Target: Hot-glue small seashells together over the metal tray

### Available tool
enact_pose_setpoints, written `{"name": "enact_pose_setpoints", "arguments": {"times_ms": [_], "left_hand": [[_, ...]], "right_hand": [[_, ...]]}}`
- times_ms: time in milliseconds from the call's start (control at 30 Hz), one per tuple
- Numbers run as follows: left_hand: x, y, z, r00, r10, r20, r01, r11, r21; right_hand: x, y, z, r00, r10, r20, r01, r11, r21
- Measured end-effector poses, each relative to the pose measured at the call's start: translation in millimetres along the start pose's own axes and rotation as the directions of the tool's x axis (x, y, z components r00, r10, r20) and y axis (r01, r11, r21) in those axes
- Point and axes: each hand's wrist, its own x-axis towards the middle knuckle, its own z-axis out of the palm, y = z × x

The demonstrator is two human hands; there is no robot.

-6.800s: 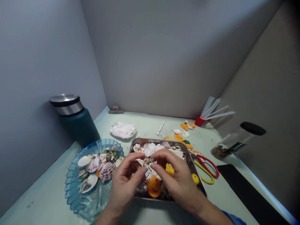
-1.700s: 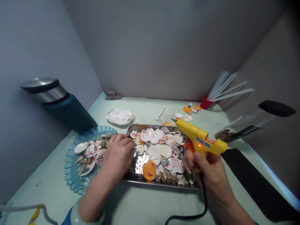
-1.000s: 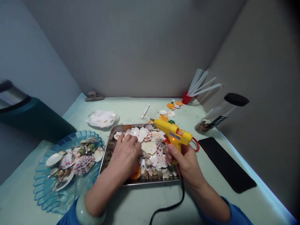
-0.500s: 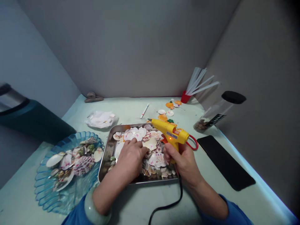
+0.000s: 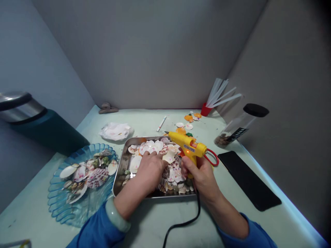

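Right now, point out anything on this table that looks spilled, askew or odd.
Little stands out. A few loose shells lie on the bare table beyond the metal tray, near the red cup. The jar and flask seem to lean outward, probably the lens.

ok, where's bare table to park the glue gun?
Free: the strip behind the metal tray, between crumpled wrapper and pen; the patch between right hand and black pad; the front edge, though the cord crosses it. Crowded: tray, blue dish, back-right corner by the red cup.
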Motion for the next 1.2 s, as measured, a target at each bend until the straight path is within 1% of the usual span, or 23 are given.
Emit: {"name": "enact_pose_setpoints", "arguments": {"times_ms": [100,200,400,467,533,600,667,733,900,967,1000,1067,1100,1133,1200], "left_hand": [[0.3,0.7,1.7,1.000,-0.013,-0.017,0.013,1.000,-0.019],[-4.2,-1.4,-1.6,0.998,-0.051,-0.043,0.049,0.997,-0.063],[-28.4,-17.1,-12.6,0.970,-0.229,-0.082,0.207,0.955,-0.212],[-36.7,-22.7,-15.3,0.965,-0.253,-0.073,0.227,0.939,-0.259],[-43.7,-27.3,-17.4,0.960,-0.274,-0.053,0.238,0.903,-0.358],[-49.1,-30.9,-18.6,0.952,-0.303,-0.030,0.247,0.827,-0.505],[-53.1,-33.6,-18.6,0.946,-0.323,-0.001,0.245,0.719,-0.650],[-55.5,-35.6,-17.3,0.944,-0.328,0.036,0.244,0.619,-0.747],[-56.5,-36.8,-11.6,0.925,-0.343,0.160,0.287,0.359,-0.888],[-55.8,-36.8,-9.5,0.927,-0.328,0.180,0.279,0.286,-0.917],[-55.5,-37.1,-8.7,0.929,-0.322,0.184,0.276,0.269,-0.922],[-54.9,-38.2,-7.4,0.927,-0.324,0.188,0.285,0.285,-0.915],[-54.7,-39.0,-7.0,0.925,-0.334,0.182,0.293,0.318,-0.902],[-54.7,-39.8,-6.8,0.922,-0.353,0.163,0.298,0.375,-0.878],[-55.3,-41.2,-7.4,0.910,-0.404,0.090,0.316,0.540,-0.780]], "right_hand": [[0.9,-0.6,0.3,0.999,0.026,0.031,-0.026,1.000,0.015],[1.4,-1.3,1.0,0.999,0.034,0.032,-0.035,0.999,0.023],[-0.2,-2.7,2.1,0.998,0.048,0.032,-0.049,0.998,0.027],[-0.6,-2.7,2.5,0.998,0.048,0.035,-0.049,0.998,0.029],[-0.7,-2.4,3.0,0.998,0.047,0.037,-0.048,0.998,0.027],[-0.6,-2.1,3.2,0.998,0.046,0.032,-0.046,0.999,0.022],[-0.8,-1.7,2.8,0.999,0.048,0.026,-0.048,0.999,0.014],[-1.3,-1.4,1.9,0.998,0.053,0.024,-0.053,0.999,0.004],[-2.3,-2.0,0.7,0.998,0.061,0.027,-0.060,0.998,-0.021],[-2.0,-2.0,1.1,0.997,0.066,0.030,-0.065,0.997,-0.028],[-1.7,-1.7,1.3,0.997,0.068,0.028,-0.067,0.997,-0.031],[-1.1,-0.6,1.5,0.997,0.069,0.023,-0.068,0.997,-0.033],[-0.8,0.0,1.4,0.997,0.068,0.021,-0.067,0.997,-0.034],[-0.7,0.7,1.1,0.998,0.067,0.019,-0.066,0.997,-0.034],[-1.0,1.6,0.4,0.998,0.066,0.018,-0.065,0.997,-0.036]]}}
